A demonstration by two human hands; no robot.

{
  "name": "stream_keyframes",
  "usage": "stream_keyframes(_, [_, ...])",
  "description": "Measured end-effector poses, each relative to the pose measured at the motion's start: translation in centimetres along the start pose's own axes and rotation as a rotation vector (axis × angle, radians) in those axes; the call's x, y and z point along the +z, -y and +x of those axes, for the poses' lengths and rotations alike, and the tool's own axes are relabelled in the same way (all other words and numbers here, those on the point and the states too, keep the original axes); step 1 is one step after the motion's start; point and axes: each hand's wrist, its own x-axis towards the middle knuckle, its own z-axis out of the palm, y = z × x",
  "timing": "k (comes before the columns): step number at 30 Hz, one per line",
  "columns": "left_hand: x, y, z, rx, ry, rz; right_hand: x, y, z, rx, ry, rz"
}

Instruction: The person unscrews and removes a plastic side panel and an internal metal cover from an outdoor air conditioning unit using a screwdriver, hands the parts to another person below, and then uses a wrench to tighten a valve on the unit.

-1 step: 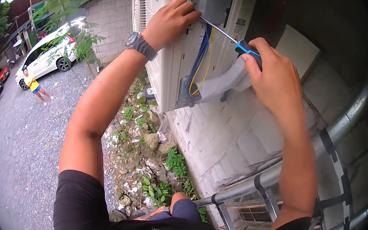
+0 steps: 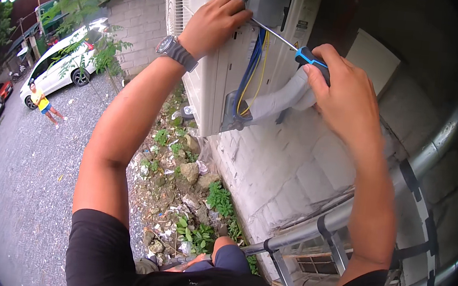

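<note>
My right hand (image 2: 350, 97) grips the blue-and-black handle of a screwdriver (image 2: 313, 61). Its metal shaft slants up and left toward a white air-conditioner outdoor unit (image 2: 206, 98). At the unit's side, my left hand (image 2: 213, 23) has its fingers curled together near the shaft's far end; the screwdriver tip and whatever those fingers pinch are hidden. A dark watch (image 2: 166, 45) is on my left wrist. Below the shaft, blue and yellow wires (image 2: 253, 78) hang down the unit's exposed side. A grey wrapped pipe (image 2: 280, 99) runs from its lower part toward my right hand.
A metal ladder or frame (image 2: 335, 251) crosses the lower right beside a block wall (image 2: 288, 172). Rocks, litter and plants (image 2: 220, 198) lie far below. On the gravel at left are a white car (image 2: 60, 64) and a person in yellow (image 2: 41, 102).
The view has shifted very slightly. Both hands keep their places at the unit, and the right one still holds the screwdriver.
</note>
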Motion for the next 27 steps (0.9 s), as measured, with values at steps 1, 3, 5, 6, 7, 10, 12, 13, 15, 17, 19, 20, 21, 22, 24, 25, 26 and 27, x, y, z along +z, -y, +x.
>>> stream_keyframes(1, [0.2, 0.0, -0.1, 0.015, -0.006, 0.019, 0.1, 0.0, -0.1, 0.000, -0.011, 0.004])
stream_keyframes(3, [0.3, 0.6, -0.4, 0.053, -0.014, 0.050, 0.5, 0.2, -0.1, -0.020, -0.018, 0.018])
stream_keyframes(5, [0.2, 0.6, -0.8, 0.005, 0.078, 0.002, 0.7, 0.4, 0.1, -0.042, -0.012, 0.010])
stream_keyframes(6, [0.1, 0.0, -0.6, -0.030, 0.141, -0.047, 0.6, 0.4, 0.0, -0.041, -0.008, -0.012])
stream_keyframes(7, [0.1, -0.8, -0.1, 0.009, -0.033, -0.035, 0.8, 0.2, 0.0, -0.041, -0.009, -0.002])
stream_keyframes(10, [-0.4, -0.3, -0.5, 0.026, -0.013, 0.016, 1.1, 0.5, 0.0, -0.116, -0.058, -0.048])
stream_keyframes(12, [0.0, -0.2, -0.7, 0.018, 0.005, 0.001, 0.6, 2.7, -0.5, 0.102, 0.064, 0.056])
stream_keyframes(13, [0.1, -0.1, -0.9, 0.035, -0.011, 0.016, 1.0, 1.7, -0.4, 0.016, 0.013, 0.028])
stream_keyframes(15, [0.6, -0.1, -0.6, 0.064, -0.028, 0.040, 1.4, -0.5, -0.1, -0.086, -0.044, -0.053])
stream_keyframes(17, [0.8, 0.2, -0.6, 0.084, -0.058, 0.042, 1.3, -0.7, -0.1, -0.078, -0.035, -0.034])
stream_keyframes(19, [1.0, 0.3, -1.0, 0.108, -0.097, 0.074, 1.5, -0.3, -0.1, -0.067, -0.013, 0.002])
stream_keyframes(20, [1.0, 0.2, -1.0, 0.103, -0.088, 0.068, 1.5, -0.4, -0.1, -0.060, -0.006, 0.009])
stream_keyframes(21, [0.9, 0.2, -1.0, 0.110, -0.088, 0.098, 1.5, -0.4, -0.1, -0.057, 0.001, 0.021])
stream_keyframes(22, [0.8, 0.1, -1.1, 0.118, -0.086, 0.129, 1.5, -0.5, -0.1, -0.054, 0.010, 0.037])
stream_keyframes(24, [1.4, -0.1, -0.8, 0.098, -0.102, 0.132, 1.1, -0.4, -0.1, -0.034, 0.030, 0.041])
stream_keyframes(25, [1.7, -0.2, -0.9, 0.096, -0.126, 0.148, 0.9, -0.2, -0.2, -0.025, 0.041, 0.045])
stream_keyframes(26, [1.7, -0.2, -0.8, 0.104, -0.143, 0.174, 0.9, -0.3, -0.1, -0.015, 0.047, 0.058])
stream_keyframes(27, [1.7, -0.3, -0.8, 0.107, -0.132, 0.198, 0.8, -0.3, -0.1, -0.011, 0.056, 0.075])
